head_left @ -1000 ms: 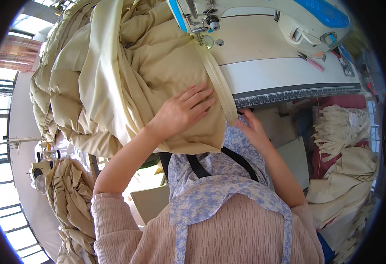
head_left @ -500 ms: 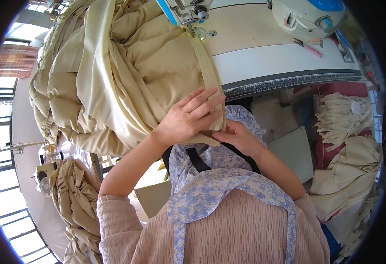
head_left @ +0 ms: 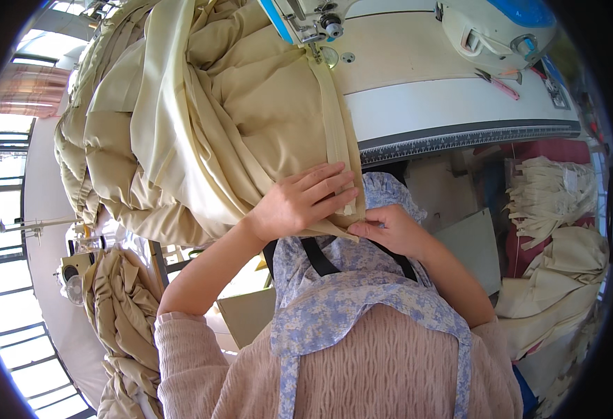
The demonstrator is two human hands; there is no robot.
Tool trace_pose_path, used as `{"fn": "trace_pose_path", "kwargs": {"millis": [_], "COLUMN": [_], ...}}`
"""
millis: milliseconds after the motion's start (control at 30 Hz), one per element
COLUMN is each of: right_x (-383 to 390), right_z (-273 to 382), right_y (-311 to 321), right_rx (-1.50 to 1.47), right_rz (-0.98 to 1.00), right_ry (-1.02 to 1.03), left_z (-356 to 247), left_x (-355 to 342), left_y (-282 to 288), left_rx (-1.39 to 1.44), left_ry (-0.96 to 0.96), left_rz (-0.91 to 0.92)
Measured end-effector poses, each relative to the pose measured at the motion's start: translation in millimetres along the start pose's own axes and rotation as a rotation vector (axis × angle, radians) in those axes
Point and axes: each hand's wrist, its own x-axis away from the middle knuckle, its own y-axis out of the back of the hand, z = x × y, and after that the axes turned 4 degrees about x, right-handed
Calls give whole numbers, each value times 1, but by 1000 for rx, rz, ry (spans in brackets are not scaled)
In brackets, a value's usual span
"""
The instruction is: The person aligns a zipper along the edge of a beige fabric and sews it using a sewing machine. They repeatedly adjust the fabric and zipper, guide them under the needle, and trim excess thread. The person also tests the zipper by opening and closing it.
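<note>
Tan cloth point(head_left: 264, 105): heaped in soft folds left of the sewing machine point(head_left: 491, 31), its near edge running from the needle toward the person.
Sewing machine: white with blue trim, presser foot at the cloth's right border.
Apron point(head_left: 362, 307): blue-and-white floral, worn on the person's near side of the machine.
Tabletop point(head_left: 418, 108): white, showing just in front of the machine.
Hanging cloth point(head_left: 121, 314): crumpled tan, well to the machine's left and nearer the person.
Strip bundle point(head_left: 554, 185): pale lengths, below the machine's right end.
Ruler band point(head_left: 474, 134): dark with light marks, along the table edge facing the person, in front of the machine.
Pale strip point(head_left: 333, 126): along the cloth's right border, from the machine's foot down to the fingers.
Left hand point(head_left: 296, 206): below the needle, laid over cloth and strip, fingers nearly straight and close together, thumb hidden.
Right hand point(head_left: 393, 230): just right of it, farther from the machine, thumb and fingers pinching the cloth's corner.
Snips point(head_left: 503, 86): pink-handled, just in front of the machine's right end.
</note>
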Motion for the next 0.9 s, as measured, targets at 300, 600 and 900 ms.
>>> {"fn": "trace_pose_path", "kwargs": {"millis": [300, 600, 900], "right_x": [-46, -45, -87], "right_z": [39, 33, 15], "right_y": [35, 63, 55], "right_rx": [636, 719, 884], "right_rz": [-747, -516, -495], "right_ry": [944, 911, 1096], "left_z": [-8, 55, 66], "left_x": [-11, -40, -28], "left_y": [1, -31, -23], "left_rx": [166, -91, 110], "left_ry": [96, 476, 561], "left_rz": [-282, -207, -336]}}
